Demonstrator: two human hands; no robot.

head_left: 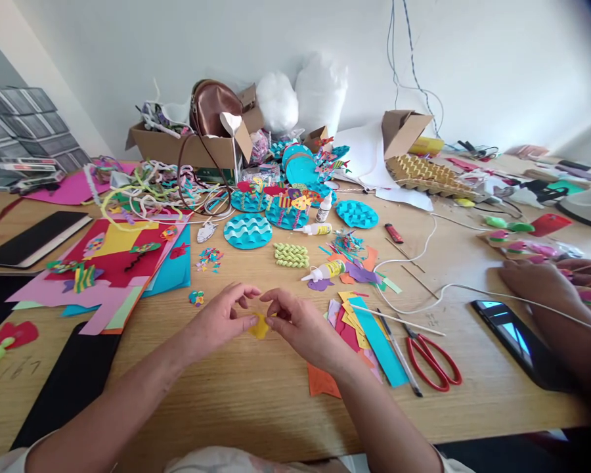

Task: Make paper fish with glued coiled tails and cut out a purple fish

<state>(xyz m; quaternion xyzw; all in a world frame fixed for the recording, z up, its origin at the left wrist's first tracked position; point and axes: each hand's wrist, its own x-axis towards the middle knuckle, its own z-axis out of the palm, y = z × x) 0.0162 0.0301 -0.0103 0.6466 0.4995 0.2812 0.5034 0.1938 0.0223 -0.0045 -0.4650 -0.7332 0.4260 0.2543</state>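
Note:
Both my hands meet over the front middle of the wooden table. Between them is a small yellow paper cutout [259,326], partly hidden by my fingers. My left hand [226,315] pinches its left side with the thumb, while its other fingers curl above. On the other side my right hand [298,322] grips the paper's edge between thumb and fingers. A small pile of coloured paper bits [196,298] lies left of my left hand. Beyond my right hand are a glue bottle [331,270] and a purple paper fish shape [320,285].
Red-handled scissors [433,361], a pen [402,358] and a blue paper strip [381,345] lie on the right. Farther right are a phone [509,335] and another person's hand [532,282]. Coloured sheets [128,263] are stacked left; blue discs [247,231] and a cardboard box [187,150] stand behind.

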